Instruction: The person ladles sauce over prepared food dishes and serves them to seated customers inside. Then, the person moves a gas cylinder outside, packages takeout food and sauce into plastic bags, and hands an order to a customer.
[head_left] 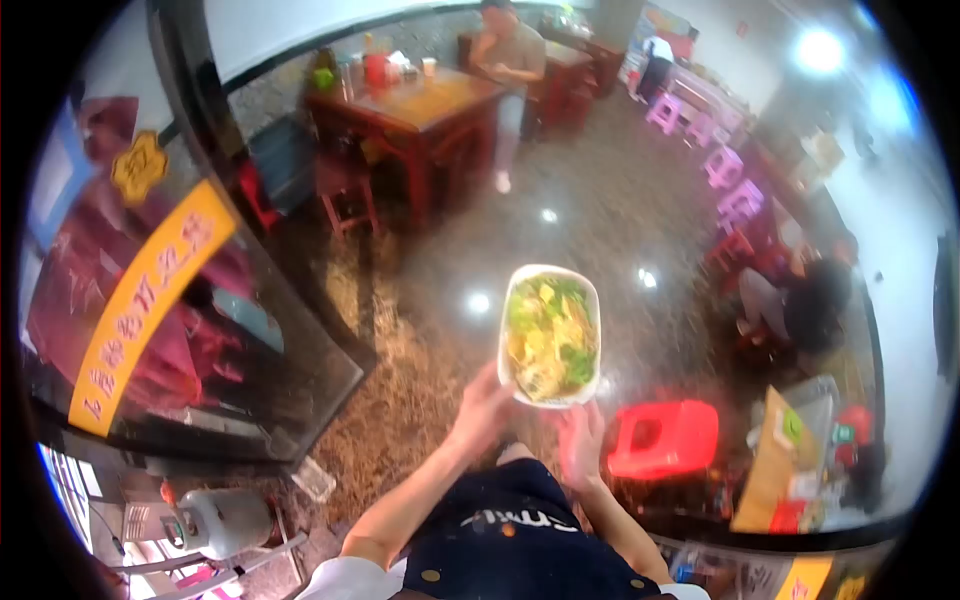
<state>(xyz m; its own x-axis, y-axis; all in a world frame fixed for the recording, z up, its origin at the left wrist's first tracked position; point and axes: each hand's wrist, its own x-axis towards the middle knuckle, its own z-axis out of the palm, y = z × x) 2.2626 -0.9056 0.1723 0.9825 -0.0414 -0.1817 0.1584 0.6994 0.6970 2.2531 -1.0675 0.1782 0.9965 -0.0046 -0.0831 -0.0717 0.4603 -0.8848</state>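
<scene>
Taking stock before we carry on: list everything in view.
Container: one, white, centre
Food: uncounted, green and yellow, inside
Near stool: one, red, right
Far stools: at least four, purple, upper right
Tables: several, brown, top
Gas cylinder: one, grey, lower left
Signs: several, yellow, left and lower right
Glazed frame: one, black, left
Other people: at least three, mixed clothing, beyond
Apron: one, dark blue, bottom
Left hand: one, bare, on container
Right hand: one, bare, at container

Food (552, 335) lies in the tray (553, 403); right of it stands a plastic stool (662, 438); left, a glass panel (290, 375). Beyond, a table (440, 100) stands left; small stools (722, 165) line the right.
</scene>
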